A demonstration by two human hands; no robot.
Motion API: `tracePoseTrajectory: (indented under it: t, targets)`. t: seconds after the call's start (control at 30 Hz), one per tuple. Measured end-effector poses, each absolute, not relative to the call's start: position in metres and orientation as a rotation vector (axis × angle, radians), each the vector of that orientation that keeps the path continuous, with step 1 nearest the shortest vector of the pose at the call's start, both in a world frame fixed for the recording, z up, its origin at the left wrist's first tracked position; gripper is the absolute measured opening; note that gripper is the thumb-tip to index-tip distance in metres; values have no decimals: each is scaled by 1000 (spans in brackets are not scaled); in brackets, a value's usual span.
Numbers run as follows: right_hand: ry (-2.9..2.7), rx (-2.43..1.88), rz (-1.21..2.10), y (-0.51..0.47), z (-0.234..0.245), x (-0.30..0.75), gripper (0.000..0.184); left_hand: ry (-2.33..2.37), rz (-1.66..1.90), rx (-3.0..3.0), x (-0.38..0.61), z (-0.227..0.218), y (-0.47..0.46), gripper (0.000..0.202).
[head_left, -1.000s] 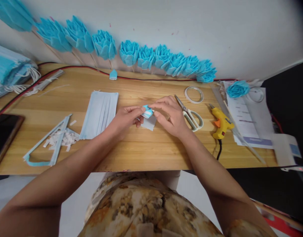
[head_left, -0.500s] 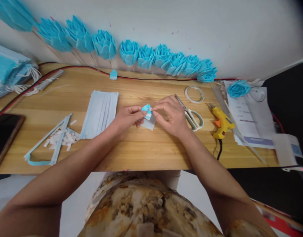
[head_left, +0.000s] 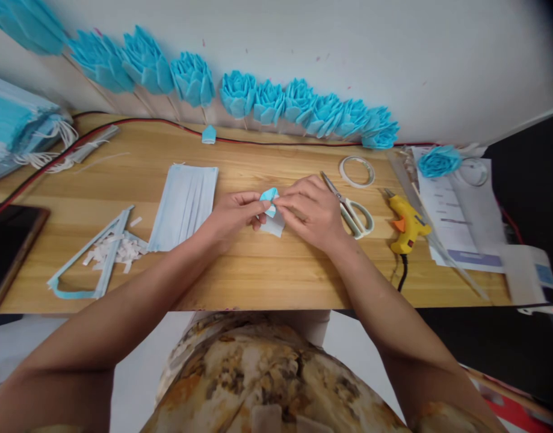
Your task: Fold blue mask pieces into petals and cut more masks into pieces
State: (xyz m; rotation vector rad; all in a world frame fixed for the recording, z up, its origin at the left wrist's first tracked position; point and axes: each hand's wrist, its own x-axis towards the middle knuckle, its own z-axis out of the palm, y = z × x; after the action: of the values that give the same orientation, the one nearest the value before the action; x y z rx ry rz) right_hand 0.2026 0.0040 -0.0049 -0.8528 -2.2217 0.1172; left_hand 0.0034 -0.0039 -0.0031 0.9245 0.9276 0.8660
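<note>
My left hand point(head_left: 242, 211) is closed, pinching a small folded piece of blue mask fabric point(head_left: 269, 193) with a white strip across it. The thumb and fingers of my right hand point(head_left: 310, 211) are pressed together at the right edge of the same piece; whether a smaller bit is between them is hidden. Below the fingers a pale square of fabric point(head_left: 273, 227) shows, partly covered. A flat pleated light-blue face mask point(head_left: 185, 207) lies left of my left hand. Scissors point(head_left: 352, 213) with pale handles rest just right of my right hand.
Blue fabric flowers point(head_left: 237, 94) on sticks lean along the wall. A yellow glue gun point(head_left: 407, 224), a tape roll point(head_left: 357, 172) and papers point(head_left: 466, 210) lie right. Left are white scraps point(head_left: 109, 249), cut mask strips point(head_left: 108, 264), a dark tablet-like device point(head_left: 14, 249) and packed masks point(head_left: 18, 123).
My right fingertips have closed in on the blue piece and moved slightly left. The white bit seen at them before is now covered. The whole view has shifted slightly.
</note>
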Motion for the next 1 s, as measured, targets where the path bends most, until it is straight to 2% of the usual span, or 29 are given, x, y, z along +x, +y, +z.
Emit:
tracePoseTrajectory:
  t: [0.2, 0.3, 0.37, 0.53, 1.0]
  targets:
    - [-2151, -870, 291, -1, 3, 203, 21, 890, 925, 870, 2, -3, -2, 19]
    - [-1919, -1006, 590, 2, 0, 204, 28, 967, 911, 994, 3, -2, -3, 19]
    - [-1795, -1027, 843, 5, -6, 205, 39, 1006, 905, 1072, 4, -2, -3, 21]
    - [-1768, -965, 1257, 9, -17, 205, 59, 1016, 912, 1161, 5, -2, -3, 29]
    - [-1738, -967, 1262, 8, -17, 205, 50, 1074, 900, 1215, 3, 0, -4, 22]
